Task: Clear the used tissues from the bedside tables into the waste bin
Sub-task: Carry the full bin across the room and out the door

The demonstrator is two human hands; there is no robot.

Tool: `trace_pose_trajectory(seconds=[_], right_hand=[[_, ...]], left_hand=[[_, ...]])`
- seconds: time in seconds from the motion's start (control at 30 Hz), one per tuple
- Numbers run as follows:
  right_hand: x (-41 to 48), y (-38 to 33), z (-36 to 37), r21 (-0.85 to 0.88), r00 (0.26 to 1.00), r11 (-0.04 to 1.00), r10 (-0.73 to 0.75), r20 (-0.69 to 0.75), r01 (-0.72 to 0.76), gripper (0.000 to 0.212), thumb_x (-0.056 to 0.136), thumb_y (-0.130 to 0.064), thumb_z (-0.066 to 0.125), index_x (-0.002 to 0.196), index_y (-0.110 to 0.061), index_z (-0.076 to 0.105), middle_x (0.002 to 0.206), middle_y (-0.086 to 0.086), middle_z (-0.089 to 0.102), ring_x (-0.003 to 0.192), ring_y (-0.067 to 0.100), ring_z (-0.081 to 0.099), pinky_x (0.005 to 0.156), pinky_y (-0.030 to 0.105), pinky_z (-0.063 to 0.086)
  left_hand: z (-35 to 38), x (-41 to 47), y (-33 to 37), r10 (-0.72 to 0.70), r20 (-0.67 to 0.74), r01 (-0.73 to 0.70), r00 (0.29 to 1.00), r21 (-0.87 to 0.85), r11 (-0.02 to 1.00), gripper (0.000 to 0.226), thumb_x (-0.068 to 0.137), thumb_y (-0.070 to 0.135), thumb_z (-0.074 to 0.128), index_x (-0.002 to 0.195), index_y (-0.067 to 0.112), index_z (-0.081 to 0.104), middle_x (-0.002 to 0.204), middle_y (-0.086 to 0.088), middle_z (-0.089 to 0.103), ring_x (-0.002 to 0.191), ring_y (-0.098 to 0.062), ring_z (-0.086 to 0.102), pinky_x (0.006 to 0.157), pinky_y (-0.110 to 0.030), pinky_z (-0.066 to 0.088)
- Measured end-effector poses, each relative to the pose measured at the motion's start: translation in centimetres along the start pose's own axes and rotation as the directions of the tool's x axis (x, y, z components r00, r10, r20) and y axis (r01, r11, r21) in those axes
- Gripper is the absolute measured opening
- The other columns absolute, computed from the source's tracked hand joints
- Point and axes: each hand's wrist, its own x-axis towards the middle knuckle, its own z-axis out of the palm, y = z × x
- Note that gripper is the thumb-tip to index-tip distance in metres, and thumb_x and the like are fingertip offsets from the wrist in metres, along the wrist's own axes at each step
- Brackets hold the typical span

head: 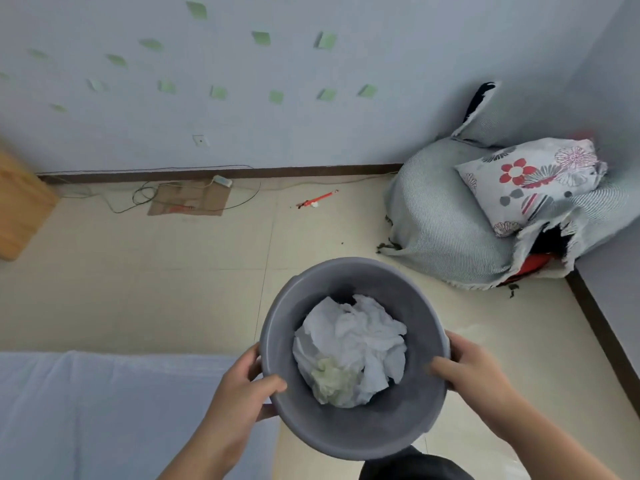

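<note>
I hold a round grey waste bin (349,431) above the tiled floor, seen from above. Inside it lie crumpled white tissues (360,337), one with a yellowish stain at the lower left. My left hand (242,389) grips the bin's left rim, thumb over the edge and fingers down the outside. My right hand (474,368) grips the right rim the same way, thumb inside. No bedside table top shows in this view.
A bed with a pale blue sheet (104,410) fills the lower left. A wooden cabinet (20,202) stands at the far left. A grey beanbag with a floral pillow (530,181) sits in the right corner. Cables, cardboard and a red tool (317,199) lie by the wall.
</note>
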Motion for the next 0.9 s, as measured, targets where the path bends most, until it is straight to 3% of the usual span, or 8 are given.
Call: trace_pose_trajectory(seconds=[0.13, 0.33, 0.43, 0.57, 0.73, 0.9], right_hand=[[7.5, -6.1, -1.6, -0.026, 0.999, 1.0, 0.007, 0.045, -0.005, 0.049, 0.064, -0.02, 0.065, 0.11, -0.034, 0.078, 0.105, 0.0, 0.083, 0.096, 0.021, 0.079, 0.073, 0.032, 0.064], [18.7, -16.6, 1.4, -0.116, 0.982, 0.993, -0.015, 0.19, 0.037, 0.047, 0.069, -0.013, 0.065, 0.109, -0.034, 0.079, 0.106, 0.001, 0.083, 0.094, 0.016, 0.08, 0.071, 0.025, 0.063], [24.4, -21.1, 5.7, -0.19, 0.963, 0.98, -0.003, 0.268, 0.056, 0.048, 0.07, -0.014, 0.065, 0.11, -0.036, 0.078, 0.108, -0.002, 0.083, 0.1, 0.018, 0.079, 0.077, 0.029, 0.064], [31.7, -26.9, 12.3, -0.27, 0.95, 0.959, 0.004, 0.312, 0.085, 0.046, 0.067, -0.021, 0.065, 0.106, -0.042, 0.077, 0.105, -0.006, 0.083, 0.096, 0.013, 0.079, 0.073, 0.024, 0.063], [39.0, -35.5, 20.3, -0.338, 0.929, 0.933, 0.009, 0.369, 0.125, 0.047, 0.065, -0.028, 0.067, 0.108, -0.043, 0.077, 0.105, -0.012, 0.082, 0.094, 0.01, 0.078, 0.087, 0.042, 0.066], [45.5, -42.6, 29.1, -0.359, 0.894, 0.914, -0.01, 0.448, 0.19, 0.047, 0.061, -0.031, 0.067, 0.104, -0.05, 0.075, 0.105, -0.013, 0.082, 0.093, 0.007, 0.078, 0.084, 0.039, 0.064]], left_hand=[[0.4, 6.2, 5.2, 0.009, -0.032, -0.01, 0.999, -0.041, 0.999, 0.059, 0.063, 0.017, 0.071, 0.116, 0.043, 0.079, 0.113, 0.0, 0.081, 0.092, -0.02, 0.08, 0.072, -0.039, 0.067], [-3.2, 13.1, 10.6, 0.001, -0.164, -0.032, 0.986, -0.19, 0.981, 0.06, 0.065, 0.01, 0.07, 0.113, 0.046, 0.079, 0.111, -0.001, 0.083, 0.088, -0.021, 0.081, 0.071, -0.042, 0.068], [-7.4, 17.3, 11.8, -0.032, -0.236, -0.038, 0.971, -0.284, 0.958, 0.063, 0.061, 0.007, 0.071, 0.107, 0.049, 0.08, 0.108, 0.0, 0.084, 0.09, -0.028, 0.081, 0.068, -0.044, 0.067], [-13.7, 22.9, 14.3, -0.079, -0.273, -0.034, 0.959, -0.388, 0.921, 0.067, 0.046, 0.013, 0.075, 0.104, 0.048, 0.082, 0.106, -0.002, 0.084, 0.095, -0.031, 0.076, 0.066, -0.043, 0.066], [-21.4, 27.2, 19.9, -0.055, -0.336, -0.098, 0.94, -0.421, 0.902, 0.062, 0.056, 0.011, 0.074, 0.103, 0.051, 0.081, 0.106, 0.001, 0.084, 0.084, -0.021, 0.081, 0.067, -0.043, 0.067], [-29.3, 30.5, 24.5, -0.041, -0.427, -0.17, 0.903, -0.444, 0.88, 0.066, 0.062, 0.007, 0.075, 0.111, 0.052, 0.078, 0.113, 0.007, 0.083, 0.093, -0.022, 0.083, 0.069, -0.044, 0.069]])
